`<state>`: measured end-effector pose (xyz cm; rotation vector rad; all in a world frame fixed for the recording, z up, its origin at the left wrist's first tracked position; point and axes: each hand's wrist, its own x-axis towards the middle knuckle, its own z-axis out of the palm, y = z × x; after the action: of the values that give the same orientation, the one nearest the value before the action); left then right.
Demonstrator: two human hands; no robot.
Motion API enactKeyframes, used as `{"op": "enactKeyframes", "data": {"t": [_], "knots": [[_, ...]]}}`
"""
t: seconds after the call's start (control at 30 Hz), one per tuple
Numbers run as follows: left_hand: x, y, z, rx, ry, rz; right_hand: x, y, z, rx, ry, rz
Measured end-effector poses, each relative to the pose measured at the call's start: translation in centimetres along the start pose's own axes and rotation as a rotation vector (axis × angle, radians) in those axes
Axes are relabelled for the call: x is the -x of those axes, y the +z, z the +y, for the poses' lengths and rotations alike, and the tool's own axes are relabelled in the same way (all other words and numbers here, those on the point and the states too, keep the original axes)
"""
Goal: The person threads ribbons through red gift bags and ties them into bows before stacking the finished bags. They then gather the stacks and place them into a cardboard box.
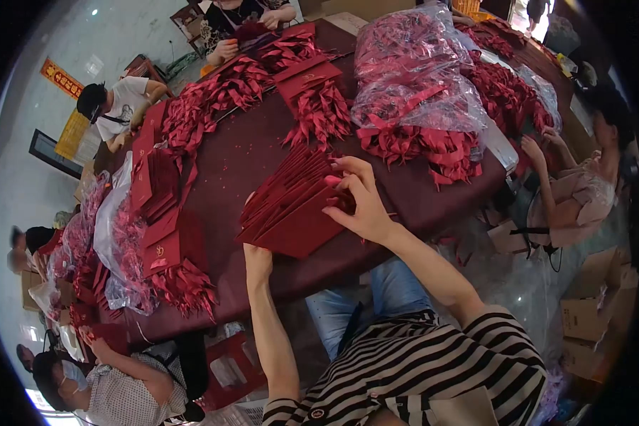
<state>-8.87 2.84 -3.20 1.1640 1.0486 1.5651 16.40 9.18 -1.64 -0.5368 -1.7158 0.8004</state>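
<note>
A thick fanned stack of dark red paper bags point(291, 220) is held up in front of me, over the near edge of the table. My left hand point(257, 254) grips it from below and behind on the left; most of its fingers are hidden by the stack. At the right edge of the stack, my right hand point(362, 202) has its fingers curled and closed on the bags' edges. Exactly how many bags it pinches cannot be made out. Just beyond the stack lies a pile of red ribbons point(318, 113) hanging from more flat red bags point(307, 77).
A dark red cloth covers the table point(241, 160). Clear plastic sacks of ribboned bags point(415, 64) stand at the back right. On the left are gold-marked bags point(165, 245) and another plastic sack point(121, 241). Several people work around the table. Cardboard boxes point(589, 312) stand at right.
</note>
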Motion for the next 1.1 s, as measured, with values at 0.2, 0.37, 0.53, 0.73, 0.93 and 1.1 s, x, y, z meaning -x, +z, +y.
{"op": "enactKeyframes", "data": {"t": [0.2, 0.37, 0.53, 0.73, 0.93, 1.1], "knots": [[0.2, 1.5, 0.9, -0.004, 0.086, -0.031, -2.2, -1.8, -1.1, -0.103, 0.199, -0.107], [1.2, 2.4, 2.0, -0.014, 0.161, -0.04, -3.3, -2.5, -1.0, -0.311, 0.356, -0.384], [3.2, 3.8, 2.5, -0.029, 0.226, -0.041, -3.1, -1.9, -0.2, -0.356, 0.334, -0.373], [1.9, 5.5, 3.8, 0.136, 0.14, 0.022, -3.2, -1.4, -1.2, -0.155, 0.003, -0.439], [0.8, 1.7, 1.5, -0.176, 0.01, -0.095, -2.6, -1.1, 0.6, -0.494, 0.446, -0.501], [0.9, 1.8, 1.6, -0.018, 0.001, -0.064, -2.1, 0.4, 2.2, -0.252, 0.03, -0.382]]}}
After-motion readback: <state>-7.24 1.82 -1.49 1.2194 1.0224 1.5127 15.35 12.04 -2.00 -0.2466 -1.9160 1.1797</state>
